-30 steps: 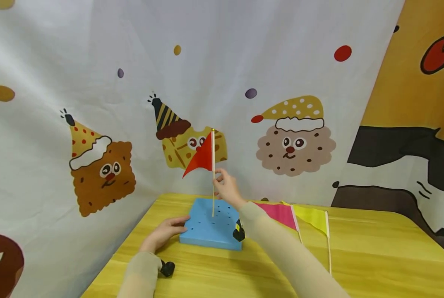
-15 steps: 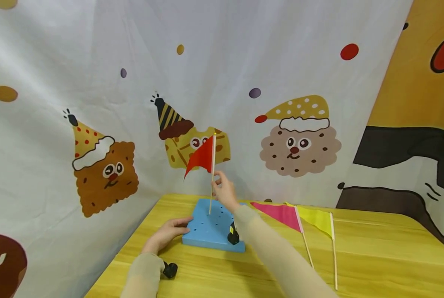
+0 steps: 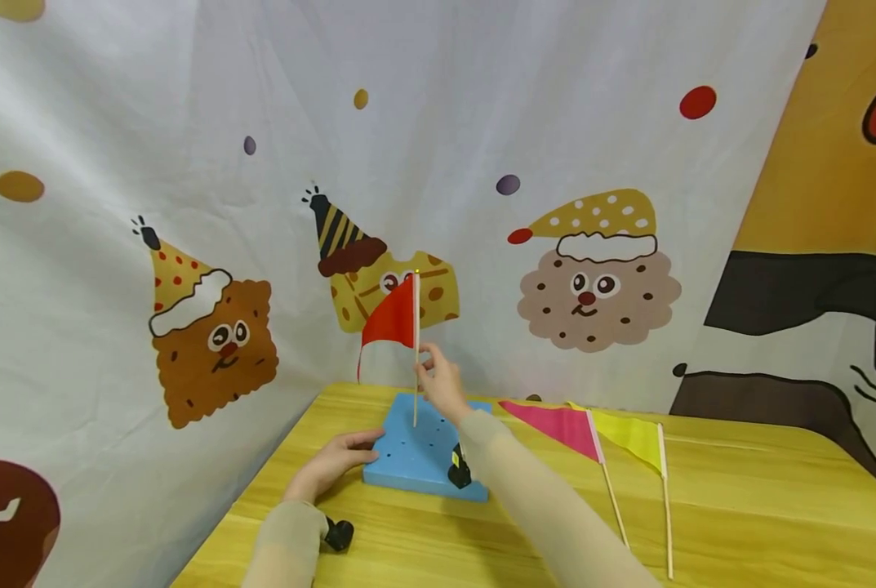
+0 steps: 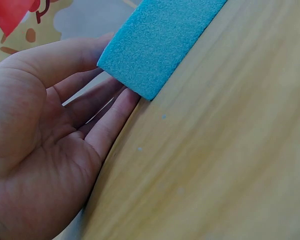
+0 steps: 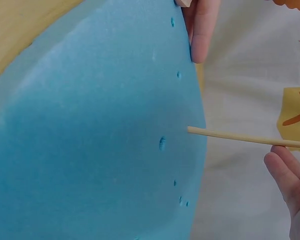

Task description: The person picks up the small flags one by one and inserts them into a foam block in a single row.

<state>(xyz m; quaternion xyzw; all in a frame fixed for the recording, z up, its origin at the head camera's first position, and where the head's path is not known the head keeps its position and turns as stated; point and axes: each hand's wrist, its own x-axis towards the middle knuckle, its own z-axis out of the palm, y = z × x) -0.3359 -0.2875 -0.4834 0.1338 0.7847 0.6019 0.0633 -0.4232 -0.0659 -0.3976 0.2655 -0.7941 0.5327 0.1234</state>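
Note:
My right hand (image 3: 441, 382) pinches the thin wooden stick of a red pennant flag (image 3: 393, 318), which stands nearly upright over a blue foam board (image 3: 408, 469). In the right wrist view the lower end of the stick (image 5: 230, 136) shows whole above the board, close to a small hole (image 5: 162, 143). Several other holes dot the board's top. My left hand (image 3: 335, 464) touches the board's left edge. In the left wrist view its fingers (image 4: 112, 122) lie fairly straight along the side, the thumb at the upper edge.
On the yellow wood-grain table (image 3: 761, 498), right of the board, lie a pink pennant flag (image 3: 558, 429) and a yellow pennant flag (image 3: 632, 437), sticks toward me. Behind the table hangs a white cloth (image 3: 452, 106) with cartoon figures.
The red flag and right hand have shifted slightly down. The stick leaned a little half a second ago and is nearly upright now. The left hand stays at the board.

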